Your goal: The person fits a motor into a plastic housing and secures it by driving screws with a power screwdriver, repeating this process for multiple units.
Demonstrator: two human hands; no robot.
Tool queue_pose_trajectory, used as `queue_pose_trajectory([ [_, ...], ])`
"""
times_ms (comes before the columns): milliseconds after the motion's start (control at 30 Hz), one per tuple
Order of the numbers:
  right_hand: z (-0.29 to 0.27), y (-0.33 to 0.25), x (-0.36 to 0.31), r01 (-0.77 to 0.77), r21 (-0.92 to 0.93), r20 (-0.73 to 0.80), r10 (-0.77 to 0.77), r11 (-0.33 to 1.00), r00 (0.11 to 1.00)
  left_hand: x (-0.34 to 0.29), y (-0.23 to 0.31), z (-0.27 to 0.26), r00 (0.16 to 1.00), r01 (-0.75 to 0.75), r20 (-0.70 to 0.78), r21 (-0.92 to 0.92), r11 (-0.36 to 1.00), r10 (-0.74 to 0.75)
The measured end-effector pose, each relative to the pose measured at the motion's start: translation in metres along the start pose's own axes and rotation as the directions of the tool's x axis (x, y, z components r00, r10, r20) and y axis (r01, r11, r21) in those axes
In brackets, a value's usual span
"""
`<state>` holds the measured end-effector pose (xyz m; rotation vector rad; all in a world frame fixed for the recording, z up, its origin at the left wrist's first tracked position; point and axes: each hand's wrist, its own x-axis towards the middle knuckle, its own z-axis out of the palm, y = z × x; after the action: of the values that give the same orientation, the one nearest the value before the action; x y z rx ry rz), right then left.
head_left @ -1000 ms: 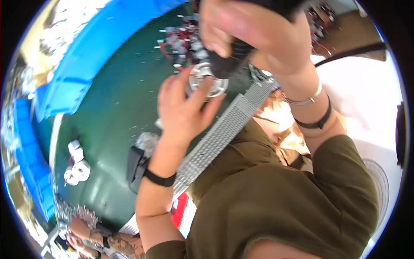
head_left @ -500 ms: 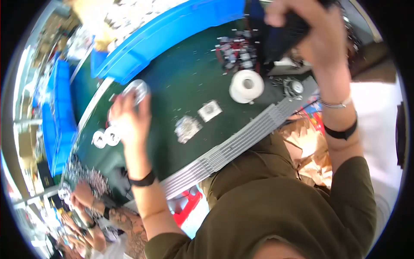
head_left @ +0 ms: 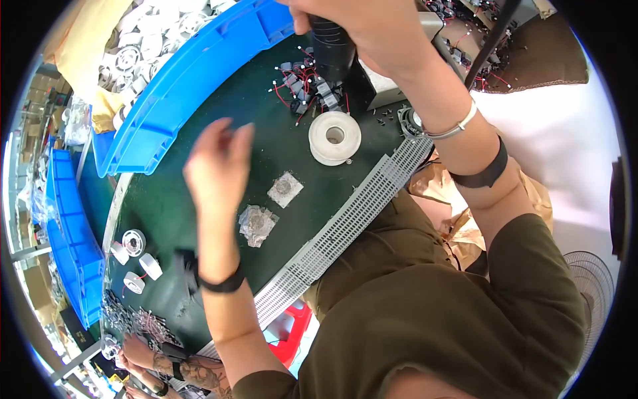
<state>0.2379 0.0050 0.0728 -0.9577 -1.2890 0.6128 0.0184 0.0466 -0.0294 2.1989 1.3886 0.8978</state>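
My right hand is wrapped around a black ribbed cylindrical tool at the top of the view. The tool stands upright beside a pile of small black-and-grey parts with red wires. Over the table's left half is my left hand, slightly blurred, thumb and fingers apart, with nothing seen in it. Nearest to it lie two square grey pieces, one flat and one crumpled-looking. Several round white parts rest at the lower left. A thick white disc with a central hole lies below the tool.
A large blue bin with white ring parts borders the far side; another blue bin is at left. Grey perforated strips line the near edge. Small screws lie by a round metal part. A co-worker's hand works at lower left.
The view has shifted. My left hand has moved away from the round white parts, which now lie apart from it. My right hand has brought the black tool to an upright position beside the wired parts.
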Motion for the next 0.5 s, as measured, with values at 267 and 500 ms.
queue_pose_trajectory([
  [267, 0.001, 0.03, -0.025, 0.163, -0.253, -0.13, -0.201, 0.954, 0.971, 0.03, -0.013, 0.07, 0.984, 0.098, 0.171, -0.304, 0.947, -0.047],
  [500, 0.018, 0.078, -0.047, 0.179, -0.66, 0.426, 0.167, 0.73, 0.889, 0.015, 0.02, 0.034, 0.993, 0.033, 0.11, -0.632, 0.775, 0.047],
])
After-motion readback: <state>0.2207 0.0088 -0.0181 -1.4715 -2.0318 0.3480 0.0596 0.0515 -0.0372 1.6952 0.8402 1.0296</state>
